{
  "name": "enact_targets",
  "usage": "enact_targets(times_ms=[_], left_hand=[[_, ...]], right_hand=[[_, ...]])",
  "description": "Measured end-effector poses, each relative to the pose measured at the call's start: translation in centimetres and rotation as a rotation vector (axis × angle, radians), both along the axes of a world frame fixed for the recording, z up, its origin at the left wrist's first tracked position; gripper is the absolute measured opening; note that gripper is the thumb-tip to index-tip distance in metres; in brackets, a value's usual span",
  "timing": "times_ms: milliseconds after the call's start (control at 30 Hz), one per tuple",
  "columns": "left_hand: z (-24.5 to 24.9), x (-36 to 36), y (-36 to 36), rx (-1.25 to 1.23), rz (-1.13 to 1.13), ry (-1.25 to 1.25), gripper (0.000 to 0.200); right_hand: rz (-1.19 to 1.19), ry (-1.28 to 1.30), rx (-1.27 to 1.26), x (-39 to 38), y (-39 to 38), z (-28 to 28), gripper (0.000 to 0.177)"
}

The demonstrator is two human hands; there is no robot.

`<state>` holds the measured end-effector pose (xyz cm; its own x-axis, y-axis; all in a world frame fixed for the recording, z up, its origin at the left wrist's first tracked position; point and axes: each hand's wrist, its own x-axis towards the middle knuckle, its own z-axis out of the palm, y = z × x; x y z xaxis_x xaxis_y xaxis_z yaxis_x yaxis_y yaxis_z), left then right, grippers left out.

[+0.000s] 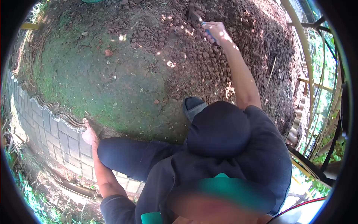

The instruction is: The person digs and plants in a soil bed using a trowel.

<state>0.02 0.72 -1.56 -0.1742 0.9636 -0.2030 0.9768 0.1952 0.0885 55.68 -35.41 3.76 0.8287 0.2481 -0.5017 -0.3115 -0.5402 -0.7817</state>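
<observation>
The tool [202,23], its blade [195,15] at the crumbly soil [186,59], looked light and stiff; its handle [210,36], the place to grip, was clamped in the right hand's [216,31] fingers. The left hand [88,135] was beside the edging [71,121], fingers apart or together I couldn't tell

Dappled sunlight flecks the soil [186,71]; fisheye edges curve, foliage [328,71] seemingly overexposed.
</observation>
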Motion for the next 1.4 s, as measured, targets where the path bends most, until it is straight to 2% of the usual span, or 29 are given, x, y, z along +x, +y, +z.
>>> enact_targets(times_ms=[33, 67, 100, 133, 167, 233, 267, 300, 333, 433, 467, 567, 767, 833, 867, 900, 933, 967, 1000, 1067, 1133, 1167, 1200, 1267, 1300, 1333, 1400], left_hand=[[0.0, 0.1, 0.0, -0.005, -0.022, 0.012, 0.081], [0.0, 0.0, 0.1, -0.009, -0.038, 0.022, 0.082], [0.0, -0.2, 0.2, -0.009, -0.046, 0.025, 0.082], [-1.4, -1.2, -0.1, 0.132, -0.083, -0.086, 0.082], [-1.6, -1.3, 0.1, 0.137, -0.073, -0.084, 0.082], [-2.0, -1.5, 0.2, 0.139, -0.056, -0.072, 0.082], [-1.6, -1.2, -0.1, 0.133, -0.060, -0.105, 0.082], [-0.7, -0.6, -0.8, 0.125, -0.064, -0.137, 0.082], [0.0, -0.2, -1.0, 0.117, -0.067, -0.168, 0.082], [0.7, -0.2, -0.4, -0.043, -0.057, -0.113, 0.082], [0.1, -0.4, -0.1, 0.015, -0.076, -0.030, 0.081], [0.9, 0.5, -0.8, 0.094, -0.053, -0.021, 0.081], [2.7, 2.3, -1.5, 0.038, -0.036, -0.115, 0.079], [2.6, 1.5, -1.6, 0.036, -0.061, -0.132, 0.079], [2.2, 1.1, -1.4, 0.043, -0.079, -0.132, 0.079], [2.0, 1.0, -1.3, 0.050, -0.098, -0.131, 0.079], [2.4, 1.4, -1.5, 0.047, -0.045, -0.135, 0.081], [1.9, 1.0, -1.3, 0.051, -0.061, -0.125, 0.082], [1.0, 0.3, -0.8, 0.051, -0.082, -0.110, 0.082], [0.5, -0.2, -0.6, 0.043, -0.146, -0.090, 0.083], [0.1, -0.4, -0.3, 0.085, -0.173, -0.055, 0.083], [-0.1, -0.5, -0.3, 0.106, -0.183, -0.043, 0.084], [-0.2, -0.8, -0.1, 0.039, -0.183, -0.069, 0.085], [0.4, -0.7, -0.3, -0.009, -0.176, -0.128, 0.084], [0.8, -0.3, -0.4, -0.031, -0.173, -0.152, 0.084], [1.0, 0.0, -0.6, 0.021, -0.173, -0.162, 0.083], [1.3, 0.0, -1.2, 0.103, -0.181, -0.157, 0.082]], right_hand=[[-0.057, -0.025, 0.032, -0.7, -0.8, 1.5, 0.022], [-0.002, -0.201, -0.089, -1.6, -1.8, 2.3, 0.022], [0.146, -0.364, -0.257, -2.1, -2.1, 2.8, 0.023], [0.270, -0.542, -0.435, -2.6, -2.4, 3.2, 0.025], [0.373, -0.493, -0.482, -4.3, -2.2, 5.4, 0.026], [0.417, -0.350, -0.472, -7.5, -0.3, 6.6, 0.026], [0.606, -0.423, -0.566, -7.1, 0.3, 3.6, 0.026], [0.629, -0.341, -0.699, -6.8, 1.6, 0.8, 0.027], [0.587, -0.344, -0.715, -7.0, 2.9, -0.7, 0.029], [0.387, -0.381, -0.606, -9.8, 6.4, 0.6, 0.029], [0.439, -0.388, -0.640, -9.6, 7.2, -0.3, 0.028], [0.526, -0.412, -0.703, -8.5, 8.9, -3.9, 0.027], [0.470, -0.465, -0.685, -6.6, 9.9, -5.6, 0.027], [0.572, -0.457, -0.693, -3.8, 8.2, -6.9, 0.029], [0.485, -0.418, -0.712, -4.6, 7.8, -1.8, 0.031], [0.499, -0.360, -0.569, -2.4, 6.3, -1.6, 0.030], [0.399, -0.114, -0.545, -1.4, 5.7, 0.0, 0.030], [0.373, -0.134, -0.439, -0.7, 4.2, 0.0, 0.029], [0.313, -0.325, -0.445, 0.1, 2.6, -1.1, 0.027], [0.248, -0.476, -0.475, -1.0, 1.7, 0.0, 0.025], [0.247, -0.392, -0.522, -3.7, 0.4, 2.3, 0.024], [0.407, -0.280, -0.588, -5.0, 0.1, 2.8, 0.023], [0.413, -0.121, -0.648, -7.0, 0.5, 4.1, 0.023], [0.591, -0.577, -0.726, -8.6, -1.5, 1.2, 0.024], [0.580, -0.503, -0.741, -9.2, -1.3, 2.2, 0.027], [0.596, -0.492, -0.776, -8.8, -1.8, 0.8, 0.029], [0.583, -0.537, -0.777, -9.5, -1.1, 1.4, 0.028]])
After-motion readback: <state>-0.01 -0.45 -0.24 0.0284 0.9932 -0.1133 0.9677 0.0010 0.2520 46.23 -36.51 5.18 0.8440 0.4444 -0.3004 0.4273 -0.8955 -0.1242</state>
